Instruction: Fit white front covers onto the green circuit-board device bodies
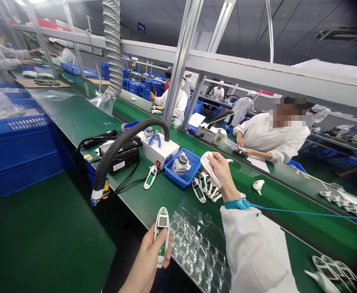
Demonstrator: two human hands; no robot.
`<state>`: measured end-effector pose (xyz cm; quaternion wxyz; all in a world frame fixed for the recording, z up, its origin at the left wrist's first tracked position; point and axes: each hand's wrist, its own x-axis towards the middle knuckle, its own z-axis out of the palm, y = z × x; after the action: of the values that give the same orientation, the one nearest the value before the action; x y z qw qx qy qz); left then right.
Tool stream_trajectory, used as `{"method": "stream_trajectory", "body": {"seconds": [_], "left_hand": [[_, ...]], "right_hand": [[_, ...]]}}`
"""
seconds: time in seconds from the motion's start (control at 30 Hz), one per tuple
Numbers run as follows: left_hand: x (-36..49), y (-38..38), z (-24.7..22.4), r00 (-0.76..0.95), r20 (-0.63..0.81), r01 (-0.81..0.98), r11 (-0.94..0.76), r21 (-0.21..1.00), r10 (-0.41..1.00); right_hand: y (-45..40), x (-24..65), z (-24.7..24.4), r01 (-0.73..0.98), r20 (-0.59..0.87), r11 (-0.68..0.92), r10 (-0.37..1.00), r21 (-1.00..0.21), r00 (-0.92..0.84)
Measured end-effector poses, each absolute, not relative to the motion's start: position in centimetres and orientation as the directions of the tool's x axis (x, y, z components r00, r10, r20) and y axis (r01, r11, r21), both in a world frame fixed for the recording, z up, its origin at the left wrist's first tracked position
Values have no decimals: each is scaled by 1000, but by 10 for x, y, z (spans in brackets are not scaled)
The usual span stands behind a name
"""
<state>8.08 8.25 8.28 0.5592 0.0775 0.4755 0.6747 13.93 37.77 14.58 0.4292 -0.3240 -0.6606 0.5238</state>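
Note:
My left hand (148, 254) grips a white oval device housing (162, 221) with a small grey screen and a green circuit board in it, the thumb lying over the board. It is held at the bench's near edge. In my right hand (223, 170), a folded white cloth (207, 163) is pinched between thumb and fingers, above the bench. Below that hand lies a cluster of similar open housings (199, 191), partly hidden by hand and cloth. Another housing with a green board (150, 177) rests alone farther left. A blue wrist strap (237, 204) circles my right wrist, its cord running right.
A blue bin (175, 179) holds a bottle, beside a white box (163, 154) with pliers on top. A black hose (120, 142) arches over the bench. Clear blister trays (197, 240) lie between my arms. A co-worker (273, 134) sits across the green belt.

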Motion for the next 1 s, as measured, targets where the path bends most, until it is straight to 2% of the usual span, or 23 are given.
{"method": "stream_trajectory", "body": {"seconds": [0.2,0.3,0.4,0.47,0.6,0.67,0.7,0.77,0.87,1.0], "left_hand": [[77,80,82,-347,-442,-711,75,699,828],[76,79,82,-331,-449,-726,80,683,830],[77,79,81,-319,-449,-732,84,676,835],[80,79,80,-316,-444,-731,83,677,839],[85,79,73,-338,-414,-652,107,751,845],[87,77,68,-352,-398,-589,131,798,847],[88,77,67,-357,-393,-562,141,815,847],[91,77,67,-365,-389,-532,153,832,846],[95,77,72,-363,-380,-512,158,844,851],[96,76,78,-409,-370,-470,155,869,834]], "right_hand": [[329,135,139,27,173,222,823,-975,-541],[283,145,132,100,206,366,706,-925,-678],[237,156,124,75,345,632,513,-771,-786],[214,162,119,22,379,724,386,-689,-841],[192,172,114,34,290,898,178,-439,-940],[188,179,113,68,249,944,154,-324,-956],[187,183,113,82,237,949,159,-305,-958],[184,190,110,122,230,933,208,-338,-951],[177,194,103,173,274,859,336,-482,-901],[170,193,101,105,342,742,424,-662,-838]]}}
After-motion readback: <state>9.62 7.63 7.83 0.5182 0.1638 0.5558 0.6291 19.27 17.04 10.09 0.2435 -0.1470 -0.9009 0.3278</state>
